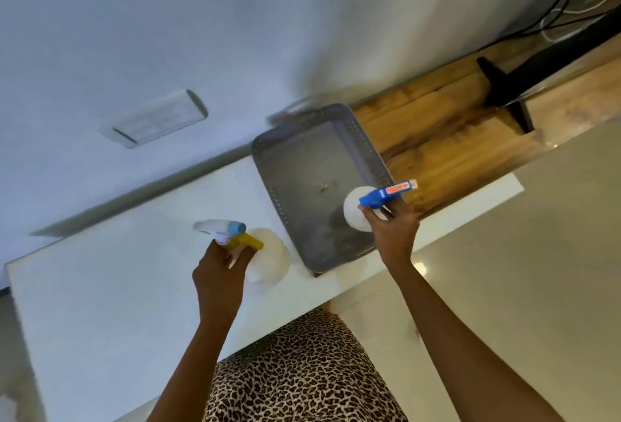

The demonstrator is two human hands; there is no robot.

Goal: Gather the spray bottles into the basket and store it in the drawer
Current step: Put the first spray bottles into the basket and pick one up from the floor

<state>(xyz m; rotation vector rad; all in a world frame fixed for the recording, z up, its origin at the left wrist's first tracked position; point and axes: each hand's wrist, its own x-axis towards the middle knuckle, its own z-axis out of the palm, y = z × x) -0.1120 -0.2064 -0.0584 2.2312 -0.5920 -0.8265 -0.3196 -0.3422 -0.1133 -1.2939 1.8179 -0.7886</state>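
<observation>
We find the grey perforated plastic basket point(312, 166) still empty on the white countertop point(117, 270). Our left hand point(218, 273) is closed around the white bottle with the yellow-and-white sprayer point(268, 253); our right hand point(391, 226) is closed around the white bottle with the blue sprayer point(356, 210), over the basket. We judge loading barely begun; no drawer shows.

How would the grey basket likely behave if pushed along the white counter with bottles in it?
The grey basket looks like thin perforated plastic, so probably light and a bit flexible at the walls. Its flat, wide base should slide rather than tip on the glossy white counter. Tall bottles like the blue-topped one might topple inside.
</observation>
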